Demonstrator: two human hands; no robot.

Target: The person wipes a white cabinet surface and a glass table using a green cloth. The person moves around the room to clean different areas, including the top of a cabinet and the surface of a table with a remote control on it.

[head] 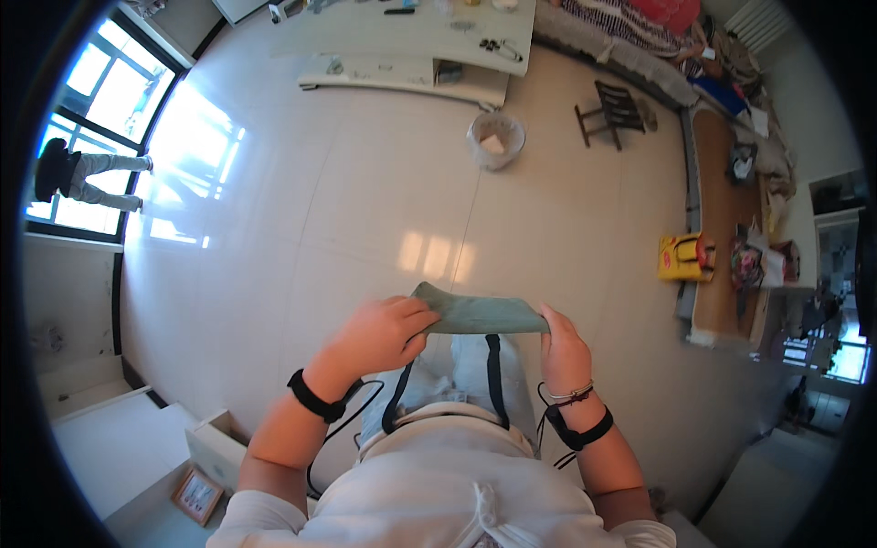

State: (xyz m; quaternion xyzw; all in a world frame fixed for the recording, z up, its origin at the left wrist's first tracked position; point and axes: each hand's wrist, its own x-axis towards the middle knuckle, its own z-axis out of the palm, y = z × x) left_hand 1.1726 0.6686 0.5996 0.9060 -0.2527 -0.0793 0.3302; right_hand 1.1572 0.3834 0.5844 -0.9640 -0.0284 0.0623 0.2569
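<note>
A folded green cloth (483, 314) is stretched level in front of my waist, between both hands. My left hand (384, 335) grips its left end, with the fingers over the top and the thumb below; this hand is slightly blurred. The cloth's far left corner sticks up past those fingers. At the opposite end, my right hand (566, 349) holds the cloth's edge between thumb and fingers. Part of the right fingers is hidden behind the cloth. Black bands with cables circle both wrists.
A lined wastebasket (496, 141) stands on the tiled floor by a white low table (411, 34). Farther right are a folding stool (610, 115) and a yellow bag (685, 257) beside a wooden bench. An open drawer (216, 445) juts out at lower left. Someone (82, 175) stands by the window.
</note>
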